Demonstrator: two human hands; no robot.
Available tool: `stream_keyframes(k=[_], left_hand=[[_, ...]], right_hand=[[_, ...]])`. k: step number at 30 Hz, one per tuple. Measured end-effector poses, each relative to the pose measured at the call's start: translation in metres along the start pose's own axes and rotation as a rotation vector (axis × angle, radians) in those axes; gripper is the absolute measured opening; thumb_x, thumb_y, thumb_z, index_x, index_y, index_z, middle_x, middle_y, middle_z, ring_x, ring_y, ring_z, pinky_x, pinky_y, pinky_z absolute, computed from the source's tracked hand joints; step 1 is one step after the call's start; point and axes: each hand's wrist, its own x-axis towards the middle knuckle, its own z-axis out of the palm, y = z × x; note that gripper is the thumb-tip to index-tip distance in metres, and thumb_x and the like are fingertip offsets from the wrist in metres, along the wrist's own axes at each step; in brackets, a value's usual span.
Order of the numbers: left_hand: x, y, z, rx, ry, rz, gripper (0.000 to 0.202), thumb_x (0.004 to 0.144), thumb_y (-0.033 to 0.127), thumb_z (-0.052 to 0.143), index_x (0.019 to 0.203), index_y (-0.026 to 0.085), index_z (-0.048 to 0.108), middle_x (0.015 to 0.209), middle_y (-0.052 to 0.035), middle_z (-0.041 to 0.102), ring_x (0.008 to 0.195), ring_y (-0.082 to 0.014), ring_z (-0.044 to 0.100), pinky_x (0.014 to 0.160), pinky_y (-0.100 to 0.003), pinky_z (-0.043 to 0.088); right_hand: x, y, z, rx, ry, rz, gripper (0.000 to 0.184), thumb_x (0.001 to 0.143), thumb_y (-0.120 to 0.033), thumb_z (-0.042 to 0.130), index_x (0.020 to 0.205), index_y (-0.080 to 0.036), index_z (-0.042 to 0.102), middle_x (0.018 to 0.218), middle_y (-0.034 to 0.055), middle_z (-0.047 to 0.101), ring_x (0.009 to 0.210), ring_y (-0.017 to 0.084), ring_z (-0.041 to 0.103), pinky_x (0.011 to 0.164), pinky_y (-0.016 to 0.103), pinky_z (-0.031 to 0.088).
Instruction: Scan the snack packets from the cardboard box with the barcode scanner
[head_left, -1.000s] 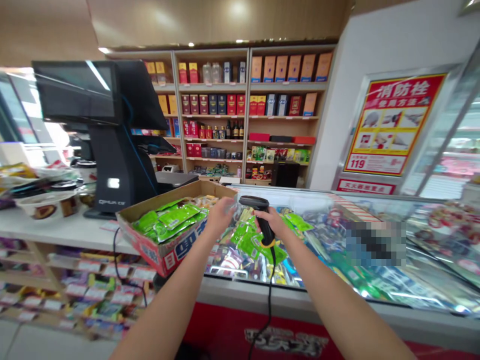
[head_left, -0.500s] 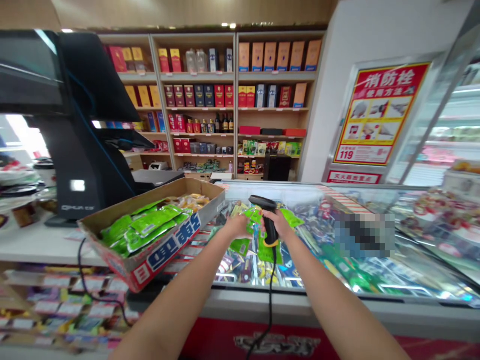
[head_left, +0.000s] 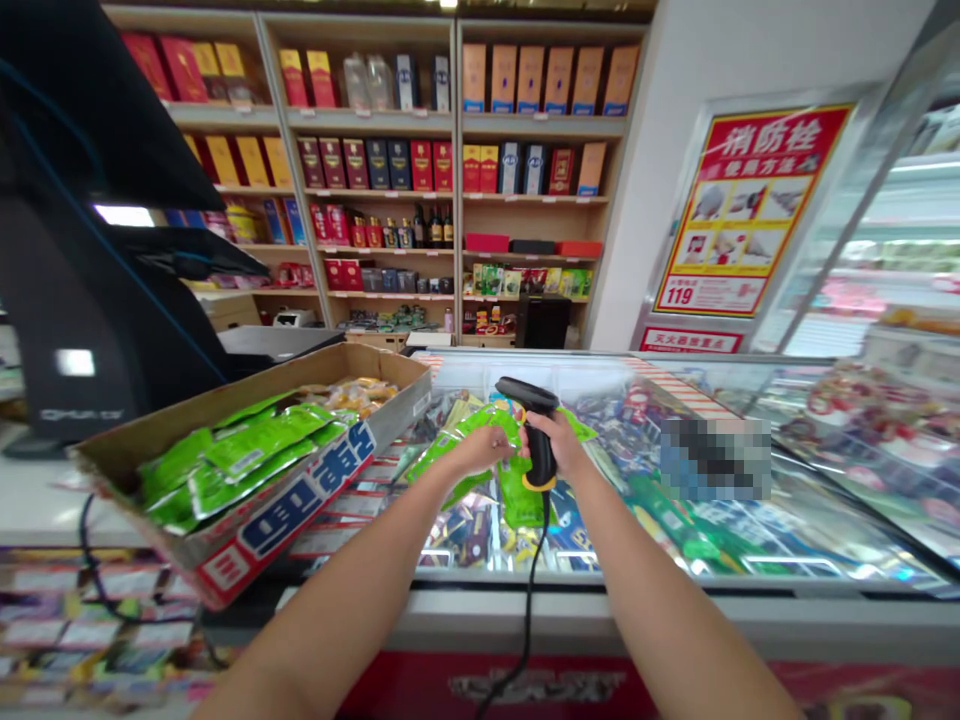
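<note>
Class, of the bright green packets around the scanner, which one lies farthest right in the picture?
The packet jutting out from behind the right hand, to the right of the scanner; it alone shows on that side.

Shop: stocked shelves, checkout terminal

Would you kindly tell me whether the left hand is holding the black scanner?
No, the right hand grips the black scanner, with the left hand beside it.

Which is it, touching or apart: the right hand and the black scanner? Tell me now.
Touching. The head view shows it: the right hand is wrapped around the grip of the black scanner.
</note>
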Motion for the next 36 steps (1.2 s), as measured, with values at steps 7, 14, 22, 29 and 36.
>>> stream_keyframes(k=[7, 14, 22, 29, 36], left_hand=[[0.007, -0.017, -0.032, -1.021, 0.424, -0.209, 0.015, 0.079, 0.019, 0.066, 0.084, 0.019, 0.052, 0.062, 0.0048, 0.059, 0.048, -0.0090, 0.058, 0.055, -0.026, 0.056], [0.005, -0.013, -0.033, -1.277, 0.554, -0.049, 0.008, 0.077, 0.017, 0.066, 0.083, 0.016, 0.060, 0.069, 0.0007, 0.068, 0.058, -0.0098, 0.065, 0.070, -0.028, 0.059], [0.002, -0.006, -0.025, -1.267, 0.524, -0.004, 0.013, 0.075, 0.022, 0.069, 0.084, 0.016, 0.061, 0.074, 0.0002, 0.069, 0.064, -0.0109, 0.066, 0.068, -0.024, 0.056], [0.005, -0.011, -0.024, -1.240, 0.524, 0.001, 0.013, 0.075, 0.022, 0.069, 0.081, 0.016, 0.058, 0.075, 0.0006, 0.067, 0.061, -0.0082, 0.063, 0.066, -0.022, 0.054], [0.002, -0.007, -0.025, -1.216, 0.536, -0.002, 0.014, 0.077, 0.025, 0.069, 0.083, 0.016, 0.059, 0.073, 0.0006, 0.067, 0.061, -0.0092, 0.063, 0.065, -0.022, 0.054]], right_hand=[[-0.003, 0.001, 0.003, -0.063, -0.065, 0.051, 0.033, 0.067, -0.044, 0.072, 0.081, -0.016, 0.062, 0.050, -0.0012, 0.061, 0.038, 0.013, 0.054, 0.043, 0.025, 0.047], [-0.004, 0.008, 0.008, -0.261, -0.139, 0.108, 0.031, 0.067, -0.045, 0.071, 0.075, -0.017, 0.060, 0.050, -0.0005, 0.061, 0.038, 0.014, 0.055, 0.038, 0.024, 0.043], [0.000, 0.014, 0.005, -0.253, -0.144, 0.046, 0.032, 0.068, -0.046, 0.070, 0.075, -0.017, 0.060, 0.047, -0.0013, 0.059, 0.035, 0.014, 0.052, 0.036, 0.025, 0.042], [0.001, 0.016, 0.004, -0.211, -0.153, 0.107, 0.033, 0.066, -0.046, 0.071, 0.075, -0.017, 0.059, 0.047, -0.0013, 0.059, 0.034, 0.013, 0.050, 0.039, 0.027, 0.045], [0.000, 0.016, 0.005, -0.216, -0.141, 0.105, 0.034, 0.065, -0.047, 0.072, 0.076, -0.017, 0.059, 0.049, -0.0014, 0.060, 0.034, 0.013, 0.051, 0.038, 0.026, 0.045]])
